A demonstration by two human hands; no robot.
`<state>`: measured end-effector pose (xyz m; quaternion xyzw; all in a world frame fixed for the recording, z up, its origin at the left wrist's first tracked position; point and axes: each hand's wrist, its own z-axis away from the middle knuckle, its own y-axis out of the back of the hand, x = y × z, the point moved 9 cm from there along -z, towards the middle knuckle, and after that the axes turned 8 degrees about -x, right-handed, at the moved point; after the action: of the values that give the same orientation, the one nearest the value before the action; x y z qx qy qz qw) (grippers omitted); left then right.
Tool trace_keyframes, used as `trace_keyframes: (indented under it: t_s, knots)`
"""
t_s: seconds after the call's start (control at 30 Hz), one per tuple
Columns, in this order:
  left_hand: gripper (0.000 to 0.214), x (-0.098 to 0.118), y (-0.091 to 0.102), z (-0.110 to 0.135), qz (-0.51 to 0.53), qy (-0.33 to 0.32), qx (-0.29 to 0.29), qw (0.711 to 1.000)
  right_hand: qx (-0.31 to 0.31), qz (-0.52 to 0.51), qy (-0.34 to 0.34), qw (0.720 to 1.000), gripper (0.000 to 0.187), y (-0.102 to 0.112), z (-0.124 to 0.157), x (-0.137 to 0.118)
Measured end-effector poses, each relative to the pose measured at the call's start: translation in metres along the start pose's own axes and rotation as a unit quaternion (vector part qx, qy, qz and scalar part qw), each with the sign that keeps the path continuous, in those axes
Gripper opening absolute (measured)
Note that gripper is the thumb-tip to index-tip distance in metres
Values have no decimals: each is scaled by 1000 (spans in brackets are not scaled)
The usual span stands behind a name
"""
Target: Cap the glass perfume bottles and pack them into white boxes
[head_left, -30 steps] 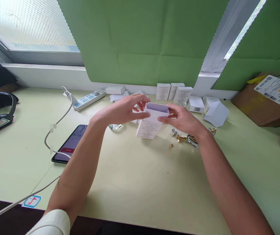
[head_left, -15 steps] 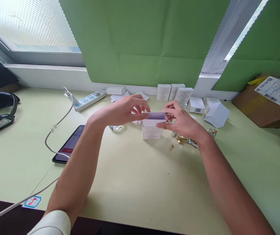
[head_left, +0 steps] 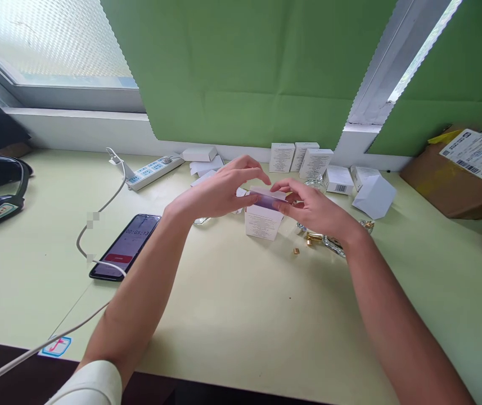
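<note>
A small white carton box [head_left: 263,223] with printed text on its front stands on the table, its top partly open and a pale purple inner side showing. My left hand [head_left: 228,188] is at its left top edge, thumb against the carton and fingers curled over the top. From the other side, my right hand [head_left: 303,205] grips the upper right corner between thumb and fingers. Right of the carton lie a small gold piece [head_left: 296,251] and a gold cylindrical part [head_left: 314,238], partly beside my right wrist. What is inside the carton is hidden.
Several white boxes [head_left: 282,157] stand along the wall, with an opened one [head_left: 374,198] at the right. A power strip [head_left: 155,172], a phone [head_left: 125,247] with a cable across it and headphones [head_left: 2,194] are on the left. A cardboard box [head_left: 455,185] sits far right.
Both hands have drawn closer together over the carton. Its front top flap has swung up from the front face, and the carton is turned slightly. My left forearm has shifted right, uncovering more of the phone.
</note>
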<state>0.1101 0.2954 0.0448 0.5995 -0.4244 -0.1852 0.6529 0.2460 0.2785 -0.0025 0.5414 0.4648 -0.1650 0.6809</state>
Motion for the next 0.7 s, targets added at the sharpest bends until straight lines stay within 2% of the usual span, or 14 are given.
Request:
trace_keyframes:
  t_s: [0.13,0.33,0.53,0.7]
  knots:
    - [37,-7,-12,-3,30,20,-43,998,-11,17,-1,1000,49,-4,-1,1]
    - [34,-6,-20,-4,29,23,-75,996,-21,54,-5,998,37,-8,-3,3]
    - [33,-9,-28,-5,6,51,-111,993,-33,53,-18,998,39,-13,-5,10]
    - [35,-11,-29,-5,-1,58,-119,991,-34,56,-24,998,38,-15,-7,14]
